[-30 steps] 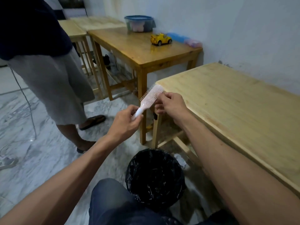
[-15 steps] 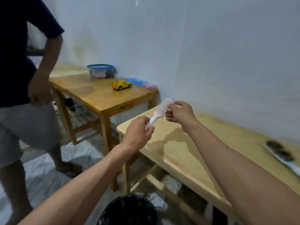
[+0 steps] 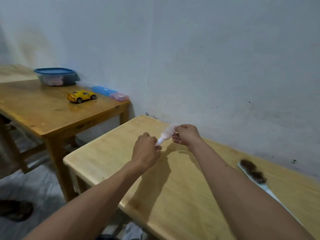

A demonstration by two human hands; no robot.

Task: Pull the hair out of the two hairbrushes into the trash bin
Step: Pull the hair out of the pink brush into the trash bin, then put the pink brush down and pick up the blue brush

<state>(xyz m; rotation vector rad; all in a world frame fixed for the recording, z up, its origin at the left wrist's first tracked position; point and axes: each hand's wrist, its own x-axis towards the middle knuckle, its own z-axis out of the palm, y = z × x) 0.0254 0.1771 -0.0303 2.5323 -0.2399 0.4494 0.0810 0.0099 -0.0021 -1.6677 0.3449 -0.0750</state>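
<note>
**Two hands on the pink brush, second brush waiting at the right**

Both of my hands are up over the near wooden table (image 3: 155, 196), sharing one small pink hairbrush (image 3: 167, 133). My left hand (image 3: 147, 151) is wrapped round its handle, so only a short white stub of that handle shows above the knuckles. My right hand (image 3: 186, 135) pinches the far end of the bristle head, fingers curled in; whether any hair sits between those fingertips I cannot make out, as the spot is small and blurred.

On the same table, well off to my right, lies the second hairbrush (image 3: 254, 175), bristles up, with dark brown hair (image 3: 249, 166) matted over its head. Its pale handle runs toward me and slips behind my right forearm, so its end is hidden.

At the bottom edge, between my arms, a sliver of something dark (image 3: 105, 237) is cut off by the frame; I cannot tell what it is.

On the darker table (image 3: 43, 115) to the left stand a yellow toy car (image 3: 81, 96), a blue-lidded container (image 3: 56, 76) with contents too hazy to name, and a blue and pink box (image 3: 110, 93) against the wall. A dark shape on the floor (image 3: 15, 210) at far left is too blurred to identify.
</note>
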